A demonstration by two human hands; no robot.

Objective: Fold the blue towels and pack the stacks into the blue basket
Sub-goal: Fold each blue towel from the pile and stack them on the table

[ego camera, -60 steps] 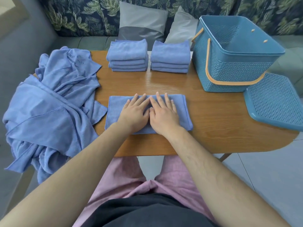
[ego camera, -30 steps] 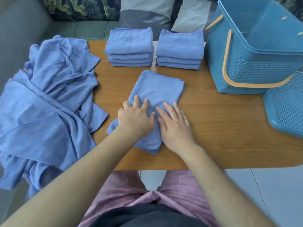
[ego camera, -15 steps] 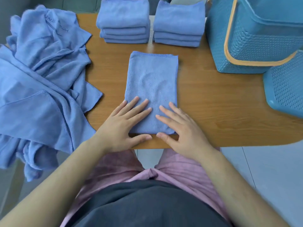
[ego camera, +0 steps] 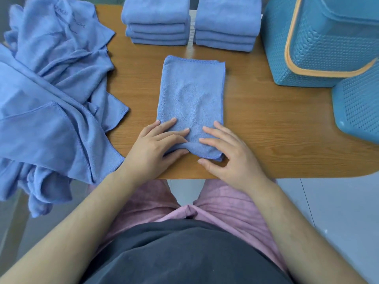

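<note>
A half-folded blue towel (ego camera: pixel 191 95) lies lengthwise on the wooden table (ego camera: pixel 266 124), its long side pointing away from me. My left hand (ego camera: pixel 158 148) pinches its near left edge, thumb under the cloth, and the hem is lifted slightly. At the near right corner my right hand (ego camera: pixel 229 154) has its fingers on top and its thumb at the hem. Two stacks of folded blue towels (ego camera: pixel 156 21) (ego camera: pixel 226 23) sit side by side at the back. The blue basket (ego camera: pixel 320 44) with an orange handle stands at the back right.
A heap of unfolded blue towels (ego camera: pixel 47 95) covers the table's left end and hangs over its edge. The basket's blue perforated lid (ego camera: pixel 359 107) leans at the right edge. The table's front edge runs just below my hands; my lap is beneath it.
The towel was turned from crosswise to lengthwise. My hands slid to its near end and went from pressing flat to gripping the near edge, which now lifts. The view has tilted down and closer.
</note>
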